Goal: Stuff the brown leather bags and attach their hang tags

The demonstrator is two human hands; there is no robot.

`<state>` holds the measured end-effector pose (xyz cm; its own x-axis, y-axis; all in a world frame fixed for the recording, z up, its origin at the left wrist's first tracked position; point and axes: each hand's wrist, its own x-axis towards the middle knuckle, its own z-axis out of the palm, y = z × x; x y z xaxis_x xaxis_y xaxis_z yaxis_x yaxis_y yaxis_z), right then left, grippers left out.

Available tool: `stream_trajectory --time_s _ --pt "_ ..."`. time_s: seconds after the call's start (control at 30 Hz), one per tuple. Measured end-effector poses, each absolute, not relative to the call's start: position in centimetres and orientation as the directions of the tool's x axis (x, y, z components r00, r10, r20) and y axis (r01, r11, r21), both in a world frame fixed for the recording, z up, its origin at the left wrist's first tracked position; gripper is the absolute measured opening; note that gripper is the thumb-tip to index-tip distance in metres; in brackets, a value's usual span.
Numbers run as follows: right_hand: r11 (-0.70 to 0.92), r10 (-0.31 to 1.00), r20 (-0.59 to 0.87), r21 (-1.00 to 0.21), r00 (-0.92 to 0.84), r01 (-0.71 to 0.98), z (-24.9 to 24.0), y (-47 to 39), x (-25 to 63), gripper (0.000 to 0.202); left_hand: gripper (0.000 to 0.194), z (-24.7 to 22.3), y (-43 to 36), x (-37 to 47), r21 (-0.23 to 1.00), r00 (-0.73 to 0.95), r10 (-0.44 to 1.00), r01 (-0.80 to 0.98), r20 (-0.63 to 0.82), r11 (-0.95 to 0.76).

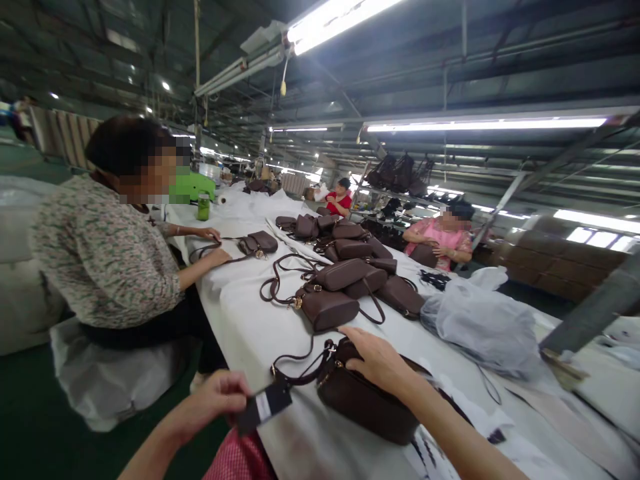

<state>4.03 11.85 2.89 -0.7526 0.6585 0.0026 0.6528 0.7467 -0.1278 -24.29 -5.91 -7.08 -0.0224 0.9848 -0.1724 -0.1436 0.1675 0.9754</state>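
Near the front edge of the white-covered table lies a dark brown handbag (370, 403) with a zip and a thin strap. My right hand (383, 360) rests on its top, fingers stretched across the bag. Just left of the bag, beyond the table edge, my left hand (220, 403) pinches a black hang tag (265, 405) bearing a white label. The bag's strap (300, 377) runs from the bag toward the tag. Ahead of my right hand sits another brown bag (327, 308) with a gold-coloured fitting.
More brown bags (350, 250) are heaped along the table's middle. A clear plastic bag bundle (483, 320) lies at right. On the left a seated co-worker (115, 247) handles a bag strap beside a green bottle (203, 207). Another person in pink (440, 237) holds a bag across the table.
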Motion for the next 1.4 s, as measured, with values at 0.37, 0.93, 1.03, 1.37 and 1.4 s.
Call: stream_trajectory --time_s 0.37,0.93,1.03,1.37,1.4 --pt "0.790 0.574 -0.061 -0.221 -0.816 0.572 4.8 10.6 4.2 0.039 0.051 -11.0 2.7 -13.3 0.787 -0.095 0.942 -0.579 -0.322 0.211" --pt "0.819 0.317 0.821 0.014 -0.474 0.573 12.0 13.2 6.7 0.033 0.010 14.9 8.6 -12.7 0.815 0.509 0.834 0.379 0.212 -0.438" --pt "0.764 0.469 0.778 -0.119 -0.419 0.635 13.6 12.6 7.8 0.008 0.012 15.0 8.1 -12.8 0.837 0.532 0.816 0.323 0.225 -0.441" --pt "0.562 0.820 0.238 -0.509 -0.521 0.652 18.3 12.5 21.9 0.021 0.021 11.2 9.4 -17.3 0.960 0.090 0.957 0.012 0.276 -0.278" --pt "0.490 0.824 0.079 -0.595 -0.561 0.637 18.3 11.6 22.5 0.024 0.024 11.1 9.6 -17.1 0.964 0.057 0.963 -0.055 0.263 -0.260"
